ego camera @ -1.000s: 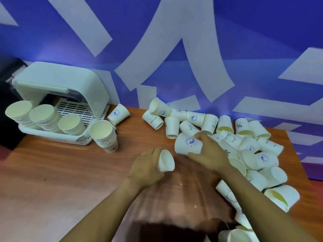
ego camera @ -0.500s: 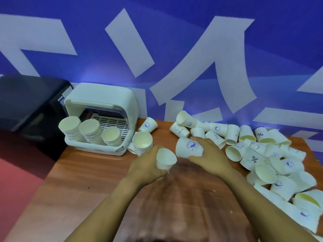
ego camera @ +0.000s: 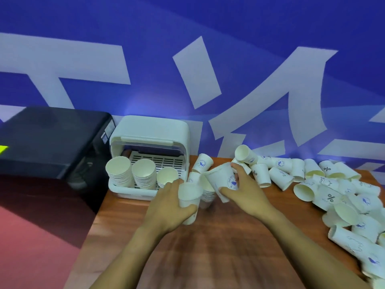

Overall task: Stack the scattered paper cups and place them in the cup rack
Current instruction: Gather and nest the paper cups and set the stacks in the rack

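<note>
Left hand [ego camera: 166, 207]: I grip an upright cup [ego camera: 189, 200].
Right hand [ego camera: 245, 192]: grips a tilted cup [ego camera: 223, 180], mouth toward the upright one, nearer.

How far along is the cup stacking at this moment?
Done: three stacks stand in the rack; a fourth stack stands beside it. In hand: the left hand and right hand each hold a cup. Left: the large pile of loose cups on the table.

Paper cups [ego camera: 331, 190] and rack [ego camera: 150, 134]

White, mostly toppled across table's right; three stacks [ego camera: 143, 174] tilted in white rack, another stack [ego camera: 207, 190] just beside it.
</note>
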A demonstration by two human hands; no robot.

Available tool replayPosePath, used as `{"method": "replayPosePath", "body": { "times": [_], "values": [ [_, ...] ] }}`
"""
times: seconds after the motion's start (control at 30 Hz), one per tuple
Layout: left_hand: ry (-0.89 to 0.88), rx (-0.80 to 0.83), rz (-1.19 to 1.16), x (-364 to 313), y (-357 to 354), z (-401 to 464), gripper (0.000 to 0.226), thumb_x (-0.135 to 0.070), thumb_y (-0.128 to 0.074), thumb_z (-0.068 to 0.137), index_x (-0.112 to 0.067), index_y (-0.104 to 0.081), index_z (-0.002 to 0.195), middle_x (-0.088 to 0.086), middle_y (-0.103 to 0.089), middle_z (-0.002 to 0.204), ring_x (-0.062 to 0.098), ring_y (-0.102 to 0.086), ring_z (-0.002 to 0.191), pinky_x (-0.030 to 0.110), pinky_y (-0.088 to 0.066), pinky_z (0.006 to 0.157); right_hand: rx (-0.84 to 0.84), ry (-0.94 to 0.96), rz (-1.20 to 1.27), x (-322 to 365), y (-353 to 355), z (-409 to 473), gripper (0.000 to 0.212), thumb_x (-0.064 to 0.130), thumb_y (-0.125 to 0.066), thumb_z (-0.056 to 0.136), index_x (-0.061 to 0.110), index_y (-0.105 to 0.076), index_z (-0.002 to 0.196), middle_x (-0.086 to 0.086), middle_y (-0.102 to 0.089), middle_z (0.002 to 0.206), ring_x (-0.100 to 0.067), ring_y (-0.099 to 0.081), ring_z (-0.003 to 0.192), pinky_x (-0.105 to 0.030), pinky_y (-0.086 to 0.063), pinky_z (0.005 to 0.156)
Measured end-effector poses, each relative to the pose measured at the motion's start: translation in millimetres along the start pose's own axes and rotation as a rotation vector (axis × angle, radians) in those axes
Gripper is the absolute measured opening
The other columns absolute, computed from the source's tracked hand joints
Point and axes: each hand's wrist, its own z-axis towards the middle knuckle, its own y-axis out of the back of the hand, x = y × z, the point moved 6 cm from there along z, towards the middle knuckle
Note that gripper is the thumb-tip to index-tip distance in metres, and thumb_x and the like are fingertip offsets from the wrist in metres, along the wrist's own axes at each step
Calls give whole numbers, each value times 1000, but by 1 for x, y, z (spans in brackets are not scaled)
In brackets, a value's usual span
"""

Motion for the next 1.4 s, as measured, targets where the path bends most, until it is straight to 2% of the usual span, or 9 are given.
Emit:
{"method": "replayPosePath", "body": {
  "times": [0.1,0.23,0.37,0.57,0.7,0.83,1.03,1.27,1.4],
  "values": [
    [-5,1,32,18,19,5,67,-45,-65,75,-26,-39,134,-1,-48,125,21,-45,118,36,-41,96,-17,17,22,18,-22,4,58,28,-73,72,39,-38,116,25,-53,104,2,-56,95,-14,-45,73],
    [-13,17,51,31,43,16,75,-43,-66,74,-26,-34,139,-2,-43,131,21,-43,123,33,-38,99,11,27,18,33,-49,14,88,41,-69,58,39,-31,137,12,-52,127,-9,-56,109,-28,-51,84],
    [-37,-62,38,36,68,38,78,-52,-66,63,-27,-41,133,-2,-49,128,22,-48,118,41,-43,96,3,57,43,50,-54,29,84,39,-71,61,40,-31,134,12,-51,128,-10,-56,108,-33,-52,87],
    [-51,-175,150,38,77,65,72,-53,-71,71,-29,-42,132,-3,-52,126,24,-49,116,40,-44,92,-37,71,95,56,-48,51,75,24,-77,69,42,-32,126,16,-50,118,-6,-54,102,-19,-46,77],
    [-65,-211,195,41,71,81,72,-57,-69,71,-31,-42,131,-5,-54,125,22,-51,114,39,-44,91,-47,71,106,53,-47,65,72,16,-78,67,35,-35,122,23,-50,107,-6,-55,96,-17,-47,76],
    [-62,-205,280,49,61,91,72,-59,-68,70,-32,-42,131,-6,-54,124,21,-51,114,37,-40,92,-31,64,98,50,-52,75,72,16,-80,67,34,-35,120,23,-51,105,-4,-56,92,-15,-47,73],
    [-63,-177,378,58,46,100,76,-63,-66,70,-30,-42,134,-7,-53,127,20,-46,120,38,-30,99,-21,36,94,43,-60,84,70,21,-82,67,32,-39,121,18,-53,110,-8,-54,100,-28,-50,83],
    [-27,-45,388,65,36,102,91,-65,-67,68,-32,-29,143,-10,-39,142,16,-30,136,47,-11,115,-26,33,111,36,-62,85,72,15,-82,66,25,-43,126,15,-55,113,-4,-55,101,-12,-46,77],
    [-52,-61,374,69,40,96,86,-64,-65,71,-32,-30,144,-10,-39,142,16,-30,136,45,-15,115,-33,34,107,37,-64,86,71,15,-82,67,28,-41,124,18,-53,110,-3,-54,100,-12,-46,76]
  ]
}}
